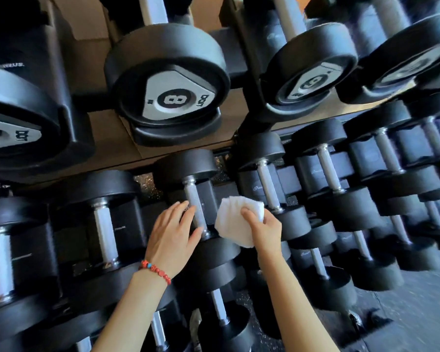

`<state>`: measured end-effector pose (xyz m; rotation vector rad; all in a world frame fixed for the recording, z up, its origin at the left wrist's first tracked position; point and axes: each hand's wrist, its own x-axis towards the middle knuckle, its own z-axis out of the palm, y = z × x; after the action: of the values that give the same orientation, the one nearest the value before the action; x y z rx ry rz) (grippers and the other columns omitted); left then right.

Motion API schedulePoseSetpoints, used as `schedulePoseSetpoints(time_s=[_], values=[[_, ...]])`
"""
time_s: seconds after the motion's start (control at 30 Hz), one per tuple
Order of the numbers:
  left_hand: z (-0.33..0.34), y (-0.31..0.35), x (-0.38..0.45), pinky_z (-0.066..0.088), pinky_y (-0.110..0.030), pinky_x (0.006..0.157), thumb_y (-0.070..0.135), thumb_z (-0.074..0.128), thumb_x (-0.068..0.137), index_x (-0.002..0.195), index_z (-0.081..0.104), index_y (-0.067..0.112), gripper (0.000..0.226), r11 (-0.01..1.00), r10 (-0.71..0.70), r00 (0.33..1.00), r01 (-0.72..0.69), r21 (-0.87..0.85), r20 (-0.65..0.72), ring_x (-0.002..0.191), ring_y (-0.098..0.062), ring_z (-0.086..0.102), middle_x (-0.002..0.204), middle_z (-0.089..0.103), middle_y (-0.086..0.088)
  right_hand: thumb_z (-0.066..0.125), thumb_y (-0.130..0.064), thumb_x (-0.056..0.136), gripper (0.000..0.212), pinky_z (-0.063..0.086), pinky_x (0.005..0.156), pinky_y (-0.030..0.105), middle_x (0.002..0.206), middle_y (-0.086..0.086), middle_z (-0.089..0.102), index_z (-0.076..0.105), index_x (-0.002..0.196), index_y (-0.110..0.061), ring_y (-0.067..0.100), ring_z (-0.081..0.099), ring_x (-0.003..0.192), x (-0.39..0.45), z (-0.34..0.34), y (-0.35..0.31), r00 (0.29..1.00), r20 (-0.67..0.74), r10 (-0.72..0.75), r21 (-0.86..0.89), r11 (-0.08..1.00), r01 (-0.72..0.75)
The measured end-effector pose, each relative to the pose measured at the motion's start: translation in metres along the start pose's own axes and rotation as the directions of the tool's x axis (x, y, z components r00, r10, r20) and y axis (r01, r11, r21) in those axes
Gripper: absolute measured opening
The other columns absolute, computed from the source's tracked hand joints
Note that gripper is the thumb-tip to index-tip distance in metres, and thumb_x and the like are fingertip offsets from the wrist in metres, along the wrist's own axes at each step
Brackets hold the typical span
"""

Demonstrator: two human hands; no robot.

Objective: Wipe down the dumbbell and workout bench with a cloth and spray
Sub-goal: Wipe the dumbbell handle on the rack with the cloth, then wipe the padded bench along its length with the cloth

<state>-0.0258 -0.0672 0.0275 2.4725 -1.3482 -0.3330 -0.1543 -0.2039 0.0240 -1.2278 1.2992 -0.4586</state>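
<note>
Black round-headed dumbbell with knurled steel handle (193,201): my left hand (172,237) reaches it, fingers straight; right hand (263,224) grips folded white cloth (235,222). Wipe handle fully, rotating.

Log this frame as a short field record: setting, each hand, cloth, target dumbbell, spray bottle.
setting: dumbbell rack, several tiers of black dumbbells
left hand: left hand, fingers straight, reaching to the handle of the target dumbbell
right hand: right hand holds the white cloth
cloth: bunched, beside the handle, contact unclear
target dumbbell: middle-tier dumbbell, resting in the rack
wrist: red bead bracelet on the left
spray bottle: not in view
</note>
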Motion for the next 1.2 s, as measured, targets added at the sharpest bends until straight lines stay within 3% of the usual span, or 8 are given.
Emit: schedulePoseSetpoints(time_s=[0.1,0.33,0.43,0.5,0.6,0.7,0.93,1.2], values=[[0.006,0.03,0.0,0.05,-0.047,0.083,0.038,0.04,0.081,0.108,0.066,0.003,0.051,0.996,0.088,0.996,-0.088,0.018,0.013,0.1,-0.032,0.064,0.109,0.066,-0.015,0.065,-0.018,0.083,0.003,0.046,0.066,0.025,0.081,-0.004,0.067,0.067,0.085,-0.018,0.01,0.06,0.077,-0.014,-0.032,0.007,0.998,-0.061,0.013,0.081,0.997,-0.008],[0.042,0.11,-0.018,0.042,-0.037,0.094,0.042,0.037,0.084,0.111,0.066,0.006,0.054,0.945,0.314,0.943,-0.322,0.057,0.111,0.104,-0.029,0.063,0.112,0.066,-0.012,0.059,-0.019,0.084,0.011,0.049,0.074,0.035,0.084,0.002,0.067,0.065,0.075,-0.019,0.016,0.06,0.08,-0.052,-0.126,0.036,0.967,-0.224,0.124,0.211,0.975,-0.076],[0.059,0.15,-0.037,0.044,-0.038,0.094,0.047,0.021,0.097,0.112,0.066,0.004,0.064,0.908,0.407,0.898,-0.418,0.037,0.166,0.103,-0.03,0.063,0.113,0.066,-0.014,0.062,-0.022,0.082,0.012,0.05,0.075,0.04,0.083,0.003,0.067,0.066,0.07,-0.02,0.018,0.06,0.08,-0.076,-0.175,0.058,0.938,-0.305,0.167,0.272,0.959,-0.082],[0.07,0.18,-0.053,0.036,-0.037,0.095,0.048,0.011,0.098,0.112,0.066,0.004,0.071,0.873,0.472,0.859,-0.487,0.031,0.198,0.104,-0.03,0.063,0.113,0.065,-0.015,0.064,-0.025,0.079,0.012,0.049,0.068,0.035,0.08,0.001,0.065,0.065,0.07,-0.018,0.017,0.058,0.075,-0.094,-0.21,0.077,0.912,-0.358,0.199,0.33,0.941,-0.076],[0.09,0.226,-0.082,0.035,-0.037,0.092,0.044,0.021,0.098,0.11,0.066,0.002,0.063,0.811,0.571,0.795,-0.585,0.008,0.204,0.101,-0.032,0.064,0.111,0.066,-0.017,0.067,-0.022,0.082,0.006,0.047,0.054,0.023,0.078,0.001,0.066,0.067,0.08,-0.017,0.012,0.058,0.067,-0.128,-0.263,0.108,0.883,-0.408,0.23,0.411,0.91,-0.047],[0.108,0.278,-0.118,0.045,-0.041,0.092,0.047,0.012,0.099,0.109,0.067,0.002,0.072,0.75,0.644,0.732,-0.662,0.007,0.223,0.102,-0.031,0.064,0.11,0.066,-0.016,0.07,-0.023,0.08,0.011,0.048,0.058,0.026,0.085,0.005,0.068,0.068,0.086,-0.015,0.016,0.061,0.072,-0.168,-0.32,0.144,0.851,-0.443,0.281,0.466,0.884,-0.049],[0.165,0.401,-0.208,0.037,-0.036,0.091,0.049,0.01,0.099,0.109,0.067,0.002,0.074,0.63,0.751,0.601,-0.777,-0.022,0.272,0.101,-0.031,0.064,0.11,0.067,-0.016,0.07,-0.022,0.08,0.011,0.048,0.066,0.035,0.092,0.008,0.069,0.068,0.088,-0.015,0.023,0.062,0.082,-0.265,-0.448,0.239,0.727,-0.552,0.408,0.59,0.808,-0.006],[0.229,0.507,-0.277,0.043,-0.04,0.092,0.05,0.011,0.098,0.11,0.067,0.003,0.074,0.432,0.851,0.359,-0.893,-0.123,0.383,0.101,-0.031,0.064,0.111,0.066,-0.014,0.067,-0.018,0.082,0.012,0.044,0.058,0.026,0.083,0.002,0.066,0.068,0.089,-0.009,0.014,0.058,0.072,-0.339,-0.537,0.307,0.53,-0.66,0.532,0.65,0.758,0.05]])
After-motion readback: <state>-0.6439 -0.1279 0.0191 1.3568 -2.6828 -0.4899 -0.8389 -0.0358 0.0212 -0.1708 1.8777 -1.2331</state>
